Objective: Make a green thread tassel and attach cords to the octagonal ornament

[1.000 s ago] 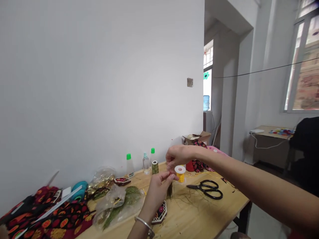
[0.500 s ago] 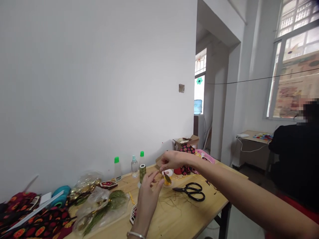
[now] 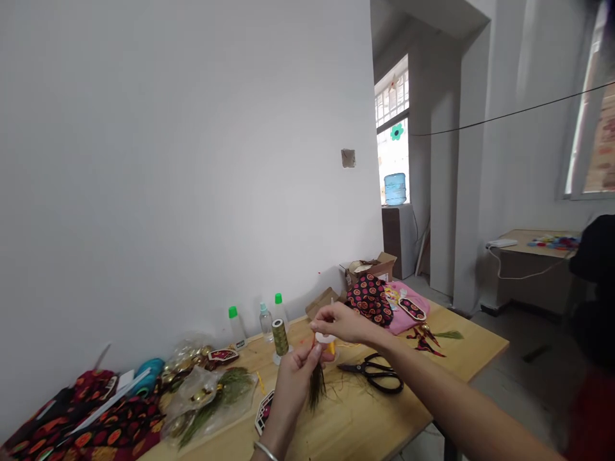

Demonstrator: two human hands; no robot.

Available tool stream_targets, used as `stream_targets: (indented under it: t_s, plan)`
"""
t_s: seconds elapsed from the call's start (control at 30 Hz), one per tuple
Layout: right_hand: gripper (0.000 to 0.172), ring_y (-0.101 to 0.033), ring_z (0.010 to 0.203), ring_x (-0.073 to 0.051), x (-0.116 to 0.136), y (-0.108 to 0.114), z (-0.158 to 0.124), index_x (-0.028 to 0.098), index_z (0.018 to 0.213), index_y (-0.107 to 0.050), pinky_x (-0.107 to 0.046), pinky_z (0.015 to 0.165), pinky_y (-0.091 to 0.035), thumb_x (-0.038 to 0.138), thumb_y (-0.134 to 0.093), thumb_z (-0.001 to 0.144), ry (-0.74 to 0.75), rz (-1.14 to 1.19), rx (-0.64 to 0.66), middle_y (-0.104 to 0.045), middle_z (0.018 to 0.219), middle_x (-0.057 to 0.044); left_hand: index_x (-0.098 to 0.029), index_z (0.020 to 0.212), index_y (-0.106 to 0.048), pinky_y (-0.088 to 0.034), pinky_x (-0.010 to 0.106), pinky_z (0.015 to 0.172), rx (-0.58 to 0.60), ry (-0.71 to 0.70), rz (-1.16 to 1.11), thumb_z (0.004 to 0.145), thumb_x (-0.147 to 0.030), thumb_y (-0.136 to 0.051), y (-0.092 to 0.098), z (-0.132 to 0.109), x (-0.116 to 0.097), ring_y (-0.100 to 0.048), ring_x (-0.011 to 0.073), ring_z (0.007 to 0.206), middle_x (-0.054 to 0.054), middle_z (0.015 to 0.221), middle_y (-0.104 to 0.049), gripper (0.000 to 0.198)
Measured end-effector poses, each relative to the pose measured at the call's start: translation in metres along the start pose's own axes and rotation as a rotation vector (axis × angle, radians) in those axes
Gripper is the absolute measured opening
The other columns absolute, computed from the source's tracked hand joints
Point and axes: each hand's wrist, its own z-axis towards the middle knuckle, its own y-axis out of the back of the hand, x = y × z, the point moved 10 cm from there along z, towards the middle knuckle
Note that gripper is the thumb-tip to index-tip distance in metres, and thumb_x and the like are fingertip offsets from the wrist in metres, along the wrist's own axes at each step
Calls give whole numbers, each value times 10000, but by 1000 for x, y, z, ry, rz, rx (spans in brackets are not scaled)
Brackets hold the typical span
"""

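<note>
My left hand (image 3: 298, 372), with a bangle at the wrist, is closed around the top of a green thread tassel (image 3: 316, 389), whose strands hang below the fingers. Just above it, my right hand (image 3: 339, 321) pinches a thin reddish cord (image 3: 313, 330) that runs down toward the left hand. Behind the fingers are a white spool (image 3: 325, 337) and some yellow thread, partly hidden. Black-handled scissors (image 3: 377, 372) lie to the right, beside loose strands on the wooden table (image 3: 355, 426). A spool of olive thread (image 3: 279, 338) stands behind the left hand.
Bottles with green caps (image 3: 233, 312) stand along the wall. On the left are plastic bags with tassels (image 3: 230, 387), a teal spool (image 3: 148, 374) and patterned fabric (image 3: 106, 438). A cardboard box (image 3: 384, 267) and pink fabric (image 3: 406, 298) occupy the far end. Someone in dark clothing (image 3: 596, 275) is at right.
The left fingers, loosely apart before, have closed around the tassel, which now hangs below them. The right hand stays just above with the cord. The camera view has shifted.
</note>
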Motion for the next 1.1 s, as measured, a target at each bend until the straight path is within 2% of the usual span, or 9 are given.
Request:
stream_targets:
  t_s: [0.07, 0.23, 0.47, 0.63, 0.73, 0.8, 0.9, 1.0, 1.1]
  plan:
    - [394, -434, 544, -74, -4, -8, -12, 92, 802, -582, -163, 462, -324, 395, -332, 830, 25, 103, -82, -512, 627, 1, -110, 722, -689, -429, 286, 671, 5, 10, -5, 697, -470, -513, -1, -3, 1, -550, 172, 637, 71, 663, -681, 401]
    - [305, -410, 433, -63, -19, -35, -39, 118, 654, -587, -167, 404, -330, 422, -564, 673, -11, 678, -218, -458, 511, 37, -118, 660, -678, -422, 272, 631, 150, 1, -43, 659, -525, -526, -24, -11, 6, -550, 164, 600, 46, 595, -657, 434]
    - [406, -394, 336, -69, -29, -60, -48, 139, 515, -515, -191, 350, -285, 530, -618, 553, -76, 921, -254, -440, 397, 47, -125, 699, -680, -423, 257, 628, 237, -19, 5, 692, -436, -542, -35, -29, 3, -554, 155, 611, 50, 627, -658, 340]
    - [399, -426, 431, -92, -35, -60, -57, 138, 484, -546, -222, 429, -332, 524, -627, 541, -71, 857, -354, -488, 472, 17, -146, 801, -675, -430, 279, 721, 248, 3, 3, 663, -388, -582, -32, -39, 9, -578, 179, 734, 66, 764, -675, 294]
    - [316, -460, 556, -121, -43, -48, -64, 145, 500, -594, -243, 536, -359, 448, -645, 569, -73, 766, -491, -528, 556, -3, -175, 880, -651, -433, 307, 748, -47, 52, -3, 555, -399, -660, 1, -43, 28, -560, 214, 862, 79, 916, -655, 395]
    - [242, -480, 571, -133, -44, -44, -68, 159, 535, -630, -252, 557, -367, 384, -626, 623, -73, 623, -546, -555, 562, -8, -160, 747, -671, -438, 319, 722, -209, 89, -7, 560, -459, -637, 16, -49, 45, -580, 217, 771, 67, 768, -672, 355]
    - [117, -526, 599, -147, -38, -52, -73, 192, 579, -657, -252, 576, -385, 259, -611, 664, -59, 313, -564, -611, 590, -8, -141, 603, -660, -448, 324, 614, -5, 295, -247, 585, -555, -579, -16, -55, 84, -578, 190, 552, 44, 512, -623, 422]
    - [65, -541, 648, -159, -31, -69, -79, 240, 636, -665, -248, 583, -385, 192, -624, 654, -40, 50, -594, -634, 631, 8, -183, 787, -674, -420, 321, 783, 204, 458, -721, 539, -526, -645, -58, -65, 100, -587, 214, 875, 76, 824, -676, 424]
    - [87, -528, 640, -153, -29, -80, -89, 257, 668, -652, -238, 556, -374, 184, -605, 680, -31, -82, -656, -622, 624, 11, -191, 806, -675, -396, 336, 858, 285, 635, -947, 530, -492, -671, -85, -78, 113, -517, 235, 1028, 74, 915, -662, 409]
